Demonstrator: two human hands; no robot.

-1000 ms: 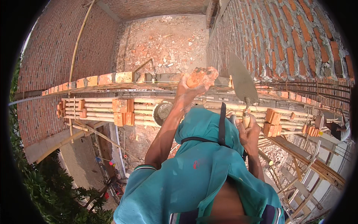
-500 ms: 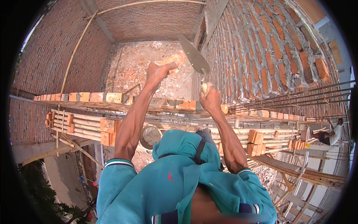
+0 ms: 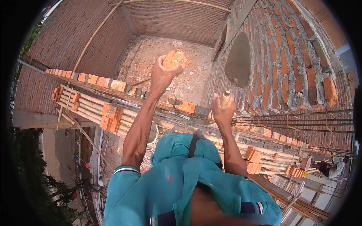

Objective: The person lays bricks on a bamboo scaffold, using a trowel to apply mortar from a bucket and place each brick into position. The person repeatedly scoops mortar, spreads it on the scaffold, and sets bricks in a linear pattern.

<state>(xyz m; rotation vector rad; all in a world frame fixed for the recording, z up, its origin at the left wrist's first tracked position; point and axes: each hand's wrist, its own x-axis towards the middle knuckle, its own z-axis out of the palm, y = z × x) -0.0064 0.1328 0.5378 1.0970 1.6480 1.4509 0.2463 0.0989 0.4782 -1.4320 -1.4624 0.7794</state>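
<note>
Over the far side of the low brick wall point(image 3: 118, 86), my left hand point(image 3: 163, 73) is closed around a rough orange brick point(image 3: 176, 58). The brick's broad face shows, and its edges look uneven. To the right, my right hand point(image 3: 224, 109) grips the wooden handle of a trowel point(image 3: 238, 62), just above the wall's top course. The trowel's rounded grey blade points up and away, its face smeared grey. Grey mortar point(image 3: 203, 111) lies on the wall top beside my right hand.
Stacked bricks point(image 3: 111, 116) rest on bamboo poles to the left, with another stack point(image 3: 252, 156) to the right. A round bucket point(image 3: 154, 133) is partly hidden by my left forearm. Steel rods point(image 3: 294, 120) run along the right. Another person point(image 3: 333, 168) is at the far right.
The brick has turned and now shows its broad face. The trowel has moved right, its blade turned to show more of its face. The whole view has tilted.
</note>
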